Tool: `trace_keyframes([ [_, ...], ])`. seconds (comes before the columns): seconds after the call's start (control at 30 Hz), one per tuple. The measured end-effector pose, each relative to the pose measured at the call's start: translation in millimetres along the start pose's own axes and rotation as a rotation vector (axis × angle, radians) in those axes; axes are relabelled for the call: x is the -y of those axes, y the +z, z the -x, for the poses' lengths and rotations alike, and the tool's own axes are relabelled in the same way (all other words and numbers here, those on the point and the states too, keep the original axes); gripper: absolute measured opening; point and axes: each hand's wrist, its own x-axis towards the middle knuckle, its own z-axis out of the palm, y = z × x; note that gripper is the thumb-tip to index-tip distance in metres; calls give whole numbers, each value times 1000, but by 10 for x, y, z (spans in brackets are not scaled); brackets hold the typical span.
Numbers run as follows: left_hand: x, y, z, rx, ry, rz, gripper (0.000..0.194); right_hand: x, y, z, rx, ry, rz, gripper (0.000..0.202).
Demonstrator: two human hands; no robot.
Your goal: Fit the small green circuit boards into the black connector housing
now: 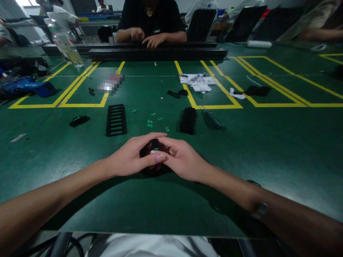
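Note:
My left hand (134,153) and my right hand (183,158) meet above the green table, thumbs overlapping. Between them they grip a small black part (154,144) with a bit of green circuit board showing at its lower edge; fingers hide most of it. Just beyond my hands lie several tiny green circuit boards (150,123). To their left is a black slotted rack (117,120) with a row of openings. On the right stands another black slotted piece (188,120), seen more edge-on.
Farther off are crumpled white papers (198,82), a clear plastic bottle (66,43) and long black rails (157,52). A small black object (79,121) lies left of the rack. Blue tools (26,86) sit at the left. Across the table a person (153,17) works with both hands.

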Motion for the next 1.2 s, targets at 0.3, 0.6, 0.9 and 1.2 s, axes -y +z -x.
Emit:
trace_keyframes([
  [0.3, -22, 28, -16, 79, 0, 163, 48, 25, 13, 2, 56, 59, 69, 13],
  [0.6, 10, 32, 0, 69, -2, 187, 55, 20, -1, 4, 38, 62, 59, 11],
  [0.9, 3, 1, -2, 32, 35, -8, 55, -3, 9, 19, 33, 105, -52, 12],
  [1.2, 24, 12, 3, 63, 39, -10, 68, 50, 17, 2, 2, 79, -8, 20],
])
